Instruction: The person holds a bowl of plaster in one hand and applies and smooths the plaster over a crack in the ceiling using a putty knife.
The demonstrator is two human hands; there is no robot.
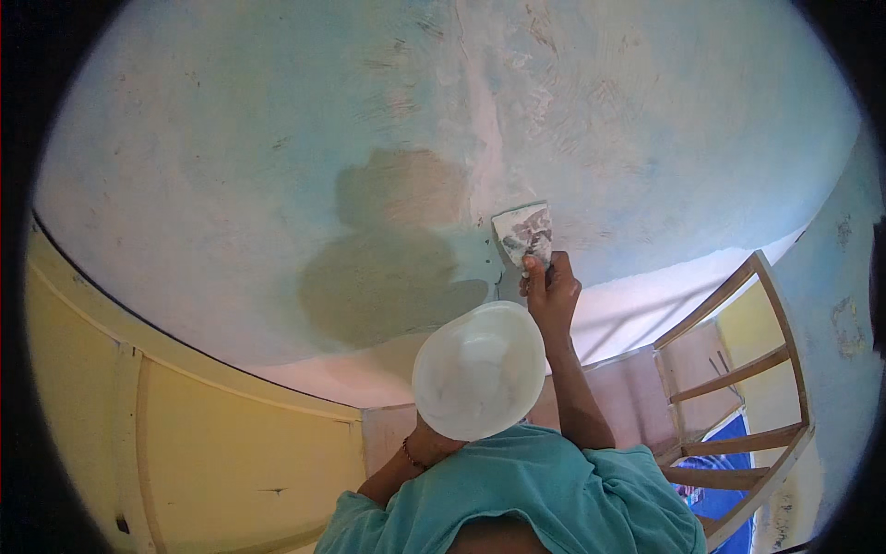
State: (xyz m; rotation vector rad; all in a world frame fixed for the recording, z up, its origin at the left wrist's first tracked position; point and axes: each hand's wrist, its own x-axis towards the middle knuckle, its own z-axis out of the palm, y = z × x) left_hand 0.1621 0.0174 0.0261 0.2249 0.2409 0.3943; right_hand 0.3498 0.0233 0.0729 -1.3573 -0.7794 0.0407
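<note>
My right hand grips a putty knife, its wide blade smeared with whitish filler and held at the pale blue-green wall. Just above the blade, a rough pale strip of filler runs up the wall. In front of my chest, my left hand supports a white bowl from beneath, its fingers mostly hidden behind it. Whitish residue marks the inside of the bowl, which tilts toward me.
A wooden ladder-like frame leans at the right, near a blue item lower down. Yellow panelling lies to the left. Below the painted area runs a pale pink band. Shadows fall on the wall left of the putty knife.
</note>
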